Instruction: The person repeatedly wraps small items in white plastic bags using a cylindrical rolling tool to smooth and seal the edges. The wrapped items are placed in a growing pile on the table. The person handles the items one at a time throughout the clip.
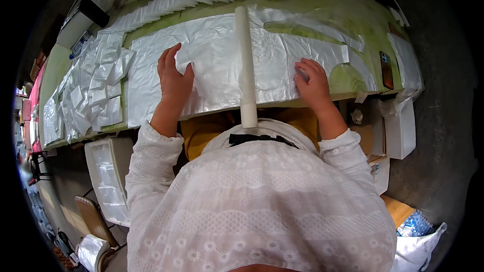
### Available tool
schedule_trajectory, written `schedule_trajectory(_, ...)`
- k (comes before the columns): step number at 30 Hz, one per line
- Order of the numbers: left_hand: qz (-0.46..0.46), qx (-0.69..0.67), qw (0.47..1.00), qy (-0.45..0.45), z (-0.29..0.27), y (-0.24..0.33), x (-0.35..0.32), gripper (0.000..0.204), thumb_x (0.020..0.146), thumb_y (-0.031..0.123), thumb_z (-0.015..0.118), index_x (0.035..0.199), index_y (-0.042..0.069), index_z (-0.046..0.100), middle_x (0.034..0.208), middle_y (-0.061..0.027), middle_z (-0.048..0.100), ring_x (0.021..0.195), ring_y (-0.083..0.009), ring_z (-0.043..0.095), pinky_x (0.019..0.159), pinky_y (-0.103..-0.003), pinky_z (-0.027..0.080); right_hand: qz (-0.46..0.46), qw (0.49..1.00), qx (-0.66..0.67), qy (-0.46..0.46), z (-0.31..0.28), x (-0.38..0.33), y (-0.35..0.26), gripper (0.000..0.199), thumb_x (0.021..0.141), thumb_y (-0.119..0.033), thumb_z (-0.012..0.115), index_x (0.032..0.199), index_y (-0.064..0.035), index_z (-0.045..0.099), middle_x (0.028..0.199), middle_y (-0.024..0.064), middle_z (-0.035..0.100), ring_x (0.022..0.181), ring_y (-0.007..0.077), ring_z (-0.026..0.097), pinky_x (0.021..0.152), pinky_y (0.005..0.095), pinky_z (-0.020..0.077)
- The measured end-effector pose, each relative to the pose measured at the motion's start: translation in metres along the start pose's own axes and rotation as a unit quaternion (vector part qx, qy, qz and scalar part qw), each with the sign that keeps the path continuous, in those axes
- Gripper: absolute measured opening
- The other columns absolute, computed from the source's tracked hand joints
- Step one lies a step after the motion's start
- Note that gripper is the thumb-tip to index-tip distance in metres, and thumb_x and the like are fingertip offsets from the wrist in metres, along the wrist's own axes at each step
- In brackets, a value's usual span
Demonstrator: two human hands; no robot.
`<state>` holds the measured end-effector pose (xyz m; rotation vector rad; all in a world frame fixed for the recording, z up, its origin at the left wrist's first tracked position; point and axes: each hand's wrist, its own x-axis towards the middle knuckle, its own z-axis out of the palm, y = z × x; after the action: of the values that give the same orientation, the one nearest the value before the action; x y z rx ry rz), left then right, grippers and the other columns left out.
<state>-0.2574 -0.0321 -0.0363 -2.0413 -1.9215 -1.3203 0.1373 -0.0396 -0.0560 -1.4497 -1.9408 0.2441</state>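
A wide sheet of thin, whitish plastic film (212,65) lies spread over the green table, wrinkled and shiny. Across it, pointing away from me, rests a long pale tube (245,65), its near end jutting past the table's edge. My left hand (175,78) is over the film left of the tube, fingers apart, holding nothing. On the other side my right hand (312,84) hovers at the film with its fingers loosely curved and spread, also without anything in it. Whether either hand touches the film I cannot tell.
Folded plastic packets (96,80) are heaped at the table's left, and a row of stacked packets (186,0) runs along the back. A phone (386,69) lies near the right edge. White boxes (401,128) stand below right; a white crate (107,179) is below left.
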Motion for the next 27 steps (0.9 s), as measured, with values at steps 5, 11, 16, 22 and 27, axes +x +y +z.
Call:
schedule_trajectory(5, 0.085, -0.139, 0.969, -0.185, 0.007, 0.053, -0.003, 0.043, 0.091, 0.012, 0.067, 0.133, 0.01, 0.063, 0.139, -0.0116, 0.059, 0.133, -0.0353, 0.05, 0.114, -0.047, 0.038, 0.002, 1.0, 0.022, -0.008, -0.001, -0.01, -0.017, 0.031, 0.086, -0.013, 0.07, 0.116, -0.0077, 0.071, 0.13, 0.0149, 0.067, 0.129, 0.0405, 0.054, 0.111, 0.0486, 0.0421)
schedule_trajectory(11, 0.095, 0.019, 0.96, -0.263, 0.038, 0.057, -0.026, 0.054, 0.094, 0.019, 0.059, 0.146, 0.006, 0.052, 0.154, -0.0107, 0.05, 0.145, -0.0381, 0.04, 0.122, -0.054, 0.027, -0.076, 0.988, 0.112, -0.068, -0.002, -0.018, -0.082, 0.028, 0.086, -0.01, 0.072, 0.114, -0.0079, 0.071, 0.134, 0.0136, 0.063, 0.133, 0.0408, 0.05, 0.113, 0.05, 0.0401)
schedule_trajectory(16, 0.096, 0.032, 0.956, -0.276, 0.038, 0.057, -0.024, 0.055, 0.093, 0.018, 0.06, 0.146, 0.005, 0.051, 0.156, -0.011, 0.047, 0.147, -0.0373, 0.038, 0.122, -0.054, 0.028, -0.159, 0.957, 0.173, -0.171, 0.01, -0.011, -0.126, 0.026, 0.085, -0.011, 0.073, 0.111, -0.0086, 0.073, 0.135, 0.0118, 0.063, 0.135, 0.0409, 0.049, 0.115, 0.0522, 0.0381)
schedule_trajectory(22, 0.056, -0.215, 0.956, -0.191, 0.03, 0.062, 0.003, 0.049, 0.093, 0.022, 0.065, 0.14, 0.011, 0.058, 0.158, -0.0125, 0.045, 0.147, -0.0396, 0.036, 0.12, -0.054, 0.03, -0.206, 0.938, 0.195, -0.201, 0.02, 0.005, -0.149, 0.023, 0.084, -0.011, 0.073, 0.107, -0.0082, 0.073, 0.11, 0.0094, 0.071, 0.123, 0.0375, 0.057, 0.108, 0.0492, 0.0441)
schedule_trajectory(27, 0.128, -0.082, 0.955, -0.256, 0.024, 0.056, 0.009, 0.026, 0.093, 0.031, 0.072, 0.113, 0.016, 0.077, 0.151, -0.0097, 0.054, 0.147, -0.0432, 0.035, 0.117, -0.058, 0.03, -0.121, 0.974, 0.162, -0.102, 0.041, 0.032, -0.121, 0.029, 0.084, -0.011, 0.073, 0.113, -0.0092, 0.07, 0.119, 0.0139, 0.067, 0.117, 0.037, 0.058, 0.101, 0.0451, 0.0473)
